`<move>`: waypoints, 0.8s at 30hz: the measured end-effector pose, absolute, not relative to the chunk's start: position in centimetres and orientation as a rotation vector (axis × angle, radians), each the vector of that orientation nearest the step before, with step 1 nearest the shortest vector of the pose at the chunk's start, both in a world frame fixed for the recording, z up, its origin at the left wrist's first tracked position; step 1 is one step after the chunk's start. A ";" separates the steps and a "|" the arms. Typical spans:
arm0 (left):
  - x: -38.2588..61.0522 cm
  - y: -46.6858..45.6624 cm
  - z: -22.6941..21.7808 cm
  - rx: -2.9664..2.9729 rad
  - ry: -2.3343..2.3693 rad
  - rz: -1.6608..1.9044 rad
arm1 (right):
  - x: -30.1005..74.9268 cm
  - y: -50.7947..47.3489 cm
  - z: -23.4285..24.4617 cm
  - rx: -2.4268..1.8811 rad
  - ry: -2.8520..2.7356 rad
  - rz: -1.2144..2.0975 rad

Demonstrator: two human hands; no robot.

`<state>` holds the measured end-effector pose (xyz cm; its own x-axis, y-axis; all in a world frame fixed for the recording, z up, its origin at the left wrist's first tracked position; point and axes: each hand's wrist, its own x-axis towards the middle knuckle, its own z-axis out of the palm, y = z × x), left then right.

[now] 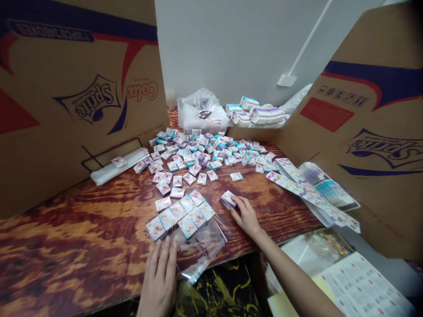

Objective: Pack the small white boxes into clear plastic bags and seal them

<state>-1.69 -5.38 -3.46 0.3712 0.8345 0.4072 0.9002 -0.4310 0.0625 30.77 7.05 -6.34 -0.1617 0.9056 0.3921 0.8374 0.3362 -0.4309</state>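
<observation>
Right hand (246, 215) grasps a small printed packet (228, 199) near the front edge of the wooden table (66, 246), beside rows of packets (180, 213) on a clear plastic bag (206, 242), which the open, flat left hand (159, 277) evidently pins steady.

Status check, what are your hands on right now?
Left hand open at edge of clear plastic bag. Right hand on small packet. Packet rows on bag; loose packets beyond.

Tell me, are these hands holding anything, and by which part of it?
The right hand holds a small stack of printed packets by its near end. The left hand lies flat on the lower edge of a clear plastic bag, without visibly gripping it.
</observation>
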 end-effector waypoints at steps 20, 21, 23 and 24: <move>-1.4 -6.3 -2.8 -2.551 -1.691 -0.551 | 23.4 -3.7 -0.2 -1.123 -2.216 0.238; -1.4 -6.3 -2.9 -2.556 -1.693 -0.567 | 22.0 -4.4 -0.5 -1.080 -2.268 0.267; -1.4 -6.4 -3.0 -2.565 -1.696 -0.600 | 19.3 -4.6 -1.6 -1.044 -2.311 0.270; -1.3 -6.4 -3.1 -2.566 -1.693 -0.618 | 18.1 -4.3 -2.3 -1.048 -2.306 0.246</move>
